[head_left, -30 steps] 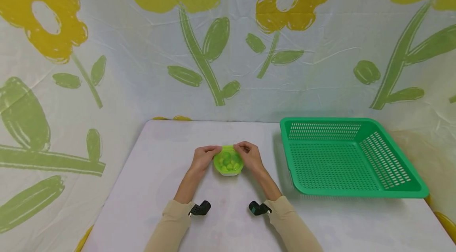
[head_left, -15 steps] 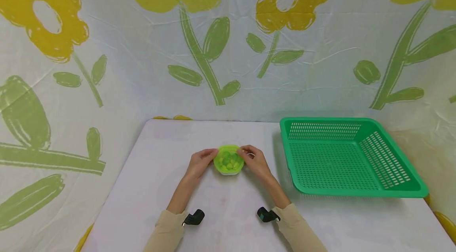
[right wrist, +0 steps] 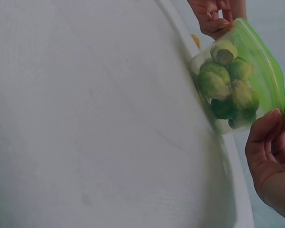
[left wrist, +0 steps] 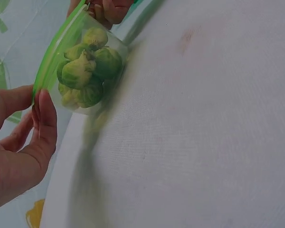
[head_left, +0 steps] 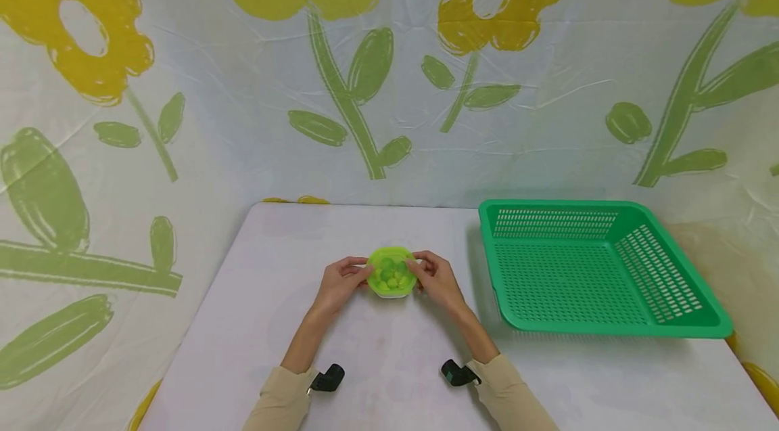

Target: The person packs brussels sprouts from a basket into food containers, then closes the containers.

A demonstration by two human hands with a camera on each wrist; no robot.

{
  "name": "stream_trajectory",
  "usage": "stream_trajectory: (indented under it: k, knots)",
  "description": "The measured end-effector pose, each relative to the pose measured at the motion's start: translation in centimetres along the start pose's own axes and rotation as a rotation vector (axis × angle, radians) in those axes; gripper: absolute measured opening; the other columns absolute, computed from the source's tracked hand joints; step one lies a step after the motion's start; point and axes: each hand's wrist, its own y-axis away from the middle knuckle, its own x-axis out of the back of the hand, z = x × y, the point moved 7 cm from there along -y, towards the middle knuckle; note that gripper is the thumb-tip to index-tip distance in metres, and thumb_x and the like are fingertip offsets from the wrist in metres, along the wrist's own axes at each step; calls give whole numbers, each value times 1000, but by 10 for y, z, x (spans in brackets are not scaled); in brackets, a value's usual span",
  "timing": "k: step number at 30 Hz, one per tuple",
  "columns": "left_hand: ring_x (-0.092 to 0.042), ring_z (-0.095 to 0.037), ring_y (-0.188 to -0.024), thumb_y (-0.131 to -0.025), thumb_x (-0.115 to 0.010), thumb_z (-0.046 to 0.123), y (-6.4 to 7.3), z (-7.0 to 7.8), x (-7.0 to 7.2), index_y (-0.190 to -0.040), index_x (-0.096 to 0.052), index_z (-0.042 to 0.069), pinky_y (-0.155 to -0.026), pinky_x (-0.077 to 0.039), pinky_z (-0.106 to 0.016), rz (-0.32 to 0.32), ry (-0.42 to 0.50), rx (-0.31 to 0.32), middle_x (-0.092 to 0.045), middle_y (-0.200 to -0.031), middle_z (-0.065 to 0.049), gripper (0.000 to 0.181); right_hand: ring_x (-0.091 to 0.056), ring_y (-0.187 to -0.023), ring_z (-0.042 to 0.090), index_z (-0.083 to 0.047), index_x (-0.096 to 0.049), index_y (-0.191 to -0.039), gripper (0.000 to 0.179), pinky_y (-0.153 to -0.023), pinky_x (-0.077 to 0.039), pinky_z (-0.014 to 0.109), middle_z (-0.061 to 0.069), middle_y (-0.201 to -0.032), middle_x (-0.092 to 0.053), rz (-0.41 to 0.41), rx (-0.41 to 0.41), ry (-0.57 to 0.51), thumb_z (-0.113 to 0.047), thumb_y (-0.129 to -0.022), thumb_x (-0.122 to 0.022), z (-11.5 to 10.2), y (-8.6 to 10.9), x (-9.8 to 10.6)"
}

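Observation:
A small clear container with a bright green top [head_left: 391, 252] sits at the middle of the table in the head view. Several Brussels sprouts [left wrist: 80, 71] show through its clear wall. At its left end, my left hand [head_left: 337, 284] pinches the green edge between thumb and fingers. My right hand [head_left: 441, 284] does likewise on the opposite end, its thumb on the near face. In the right wrist view, the sprouts [right wrist: 228, 85] fill much of the clear body, and my right hand [right wrist: 278, 166] grips the lower corner of the green edge.
To the right stands a big green perforated basket [head_left: 566, 282] on the white-covered table [head_left: 383, 363]. Behind and on the left hangs a flower-printed cloth [head_left: 255, 133]. Each wrist carries a small black camera, such as the left wrist camera [head_left: 328, 377].
Both hands have slid from the far corners of the container's green edge outward and nearer, to its left and right ends. The container has hardly moved.

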Motion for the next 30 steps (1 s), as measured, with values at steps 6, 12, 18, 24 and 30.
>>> stream_trajectory:
  k: [6,12,18,24,30]
  knots:
    - [-65,-13,-71,-93,-75,5,1,5,-2,-111,-67,-7,-73,-62,-36,4,-66,-63,-67,-88,-9,23,-52,-53,13,3,-68,-121,26,-50,-45,24,4,-68,-52,5,36,-28,-15,-103,-66,3,0,-2]
    - [-63,-12,-71,-93,-73,0,2,9,-4,-109,-66,-10,-68,-60,-29,11,-76,-110,-67,-89,-12,20,-49,-52,11,3,-68,-120,25,-48,-42,21,3,-67,-50,17,61,-39,-15,-103,-66,4,1,-3]
    - [-67,-17,-72,-93,-76,6,3,7,-4,-115,-70,-7,-72,-61,-31,56,-51,-89,-69,-91,-13,26,-55,-56,19,0,-69,-124,33,-51,-46,24,10,-71,-55,44,32,-15,-24,-102,-67,4,0,-1]
    - [-66,-14,-78,-91,-79,14,10,7,-5,-128,-66,-2,-77,-60,-31,39,-58,-38,-67,-99,-11,42,-62,-63,28,-4,-66,-132,40,-55,-50,26,6,-77,-60,29,-5,24,-26,-100,-71,2,6,-2]
    - [-68,-14,-80,-89,-82,16,17,3,-8,-136,-60,2,-76,-59,-28,-12,-111,-12,-62,-100,-10,54,-58,-56,23,-5,-63,-135,45,-53,-50,25,6,-65,-58,-11,-9,1,-23,-97,-75,0,13,-5]
